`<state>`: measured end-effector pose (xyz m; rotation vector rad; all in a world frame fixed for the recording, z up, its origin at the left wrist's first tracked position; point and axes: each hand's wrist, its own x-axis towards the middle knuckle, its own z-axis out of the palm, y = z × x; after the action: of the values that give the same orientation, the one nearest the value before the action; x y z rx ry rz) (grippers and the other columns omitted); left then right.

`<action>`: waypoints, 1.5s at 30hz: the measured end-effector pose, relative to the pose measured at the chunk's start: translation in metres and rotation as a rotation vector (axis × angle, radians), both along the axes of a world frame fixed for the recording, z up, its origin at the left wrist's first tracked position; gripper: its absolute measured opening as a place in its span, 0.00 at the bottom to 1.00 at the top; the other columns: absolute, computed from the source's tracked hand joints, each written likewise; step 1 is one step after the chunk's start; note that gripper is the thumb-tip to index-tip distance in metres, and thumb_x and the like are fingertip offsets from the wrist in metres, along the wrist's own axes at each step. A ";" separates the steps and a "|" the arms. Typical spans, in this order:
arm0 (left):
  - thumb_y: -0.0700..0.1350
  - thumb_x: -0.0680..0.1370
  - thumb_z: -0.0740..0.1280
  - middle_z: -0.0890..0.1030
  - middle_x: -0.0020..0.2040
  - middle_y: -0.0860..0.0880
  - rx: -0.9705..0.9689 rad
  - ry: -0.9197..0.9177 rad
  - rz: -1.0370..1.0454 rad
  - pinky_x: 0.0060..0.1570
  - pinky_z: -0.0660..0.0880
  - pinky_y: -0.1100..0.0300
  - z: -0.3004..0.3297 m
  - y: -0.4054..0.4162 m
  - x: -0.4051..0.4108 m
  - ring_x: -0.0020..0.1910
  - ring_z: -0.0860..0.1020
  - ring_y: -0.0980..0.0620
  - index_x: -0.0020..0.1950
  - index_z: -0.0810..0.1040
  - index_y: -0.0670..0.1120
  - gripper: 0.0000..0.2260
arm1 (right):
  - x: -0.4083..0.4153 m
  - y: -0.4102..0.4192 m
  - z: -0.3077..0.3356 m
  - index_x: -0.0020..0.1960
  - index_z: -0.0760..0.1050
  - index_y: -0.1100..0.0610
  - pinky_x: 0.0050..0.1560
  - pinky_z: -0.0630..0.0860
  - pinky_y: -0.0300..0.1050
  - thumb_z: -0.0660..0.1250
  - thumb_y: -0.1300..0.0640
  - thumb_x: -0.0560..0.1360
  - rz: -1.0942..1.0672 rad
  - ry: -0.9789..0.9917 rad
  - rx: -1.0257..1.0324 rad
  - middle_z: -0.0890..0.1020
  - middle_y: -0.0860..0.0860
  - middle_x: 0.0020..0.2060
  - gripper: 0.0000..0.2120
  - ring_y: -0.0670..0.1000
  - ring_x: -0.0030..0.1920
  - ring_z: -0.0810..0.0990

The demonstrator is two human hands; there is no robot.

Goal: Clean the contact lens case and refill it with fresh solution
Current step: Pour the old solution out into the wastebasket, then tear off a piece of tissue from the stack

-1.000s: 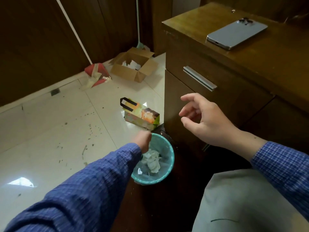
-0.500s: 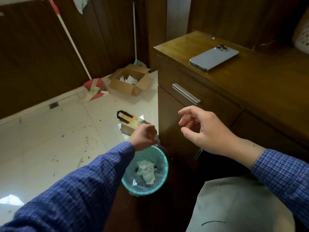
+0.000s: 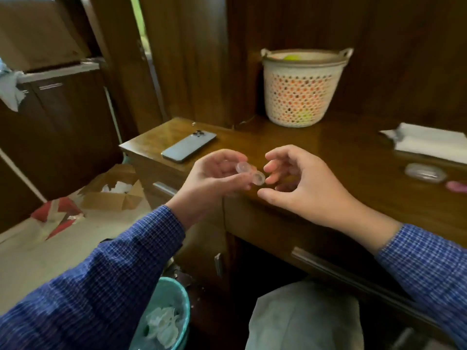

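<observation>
Case up from bin to desk level, no readable text.

Your left hand (image 3: 214,173), which was down over the bin (image 3: 174,311) a sec ago, now sits above the desk (image 3: 328,152) edge w/ fingers closed on the clear lens case (image 3: 250,173); both wells uncapped. Your right hand (image 3: 298,183) is now just beside the case, fingers half-curled, holding nothing, fingertips close to but apart from it. View has swung up: basket (image 3: 303,89), tissues (image 3: 429,142) now in sight, phone (image 3: 189,146) nearer. No brands or labels legible.
</observation>
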<state>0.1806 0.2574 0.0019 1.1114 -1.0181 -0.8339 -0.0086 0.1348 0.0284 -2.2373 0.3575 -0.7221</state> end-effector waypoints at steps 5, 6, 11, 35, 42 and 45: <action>0.43 0.72 0.79 0.87 0.55 0.41 0.036 -0.105 -0.114 0.51 0.84 0.55 0.021 -0.072 -0.088 0.55 0.86 0.43 0.60 0.81 0.42 0.18 | -0.092 -0.039 0.015 0.63 0.75 0.47 0.43 0.83 0.35 0.81 0.49 0.69 -0.182 -0.075 -0.022 0.82 0.41 0.49 0.26 0.41 0.47 0.84; 0.44 0.71 0.79 0.87 0.55 0.41 0.046 -0.116 -0.139 0.51 0.84 0.55 0.023 -0.086 -0.103 0.55 0.86 0.43 0.60 0.81 0.42 0.19 | -0.109 -0.047 0.016 0.63 0.75 0.47 0.43 0.82 0.35 0.81 0.50 0.69 -0.217 -0.081 -0.026 0.82 0.41 0.49 0.26 0.41 0.47 0.84; 0.43 0.70 0.78 0.87 0.54 0.40 0.086 -0.112 -0.286 0.53 0.84 0.53 0.027 -0.155 -0.165 0.55 0.86 0.42 0.60 0.81 0.42 0.19 | -0.178 -0.092 0.013 0.63 0.75 0.47 0.47 0.83 0.37 0.80 0.50 0.71 -0.370 -0.081 -0.039 0.83 0.41 0.46 0.24 0.41 0.47 0.84; 0.45 0.72 0.81 0.86 0.50 0.60 0.035 -0.812 -0.398 0.47 0.81 0.65 -0.014 -0.271 -0.200 0.50 0.84 0.58 0.66 0.78 0.51 0.25 | -0.241 -0.200 -0.033 0.63 0.75 0.43 0.50 0.78 0.30 0.79 0.55 0.71 -0.338 0.265 0.069 0.84 0.37 0.48 0.24 0.39 0.49 0.84; 0.45 0.72 0.81 0.86 0.50 0.61 0.025 -0.799 -0.396 0.49 0.80 0.66 -0.017 -0.269 -0.199 0.51 0.83 0.59 0.66 0.77 0.52 0.25 | -0.242 -0.198 -0.031 0.64 0.75 0.45 0.52 0.79 0.34 0.79 0.56 0.71 -0.345 0.276 0.092 0.85 0.40 0.49 0.25 0.42 0.50 0.84; 0.45 0.72 0.81 0.86 0.50 0.60 0.010 -0.805 -0.390 0.49 0.80 0.65 -0.018 -0.269 -0.199 0.51 0.83 0.59 0.66 0.77 0.52 0.25 | -0.243 -0.198 -0.031 0.64 0.75 0.45 0.52 0.80 0.35 0.79 0.57 0.71 -0.338 0.277 0.101 0.85 0.41 0.50 0.25 0.43 0.50 0.84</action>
<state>-0.0184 -0.0118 -0.0165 1.3081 -1.9468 -0.6911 -0.2519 -0.0633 -0.0028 -2.2060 0.9041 -0.5473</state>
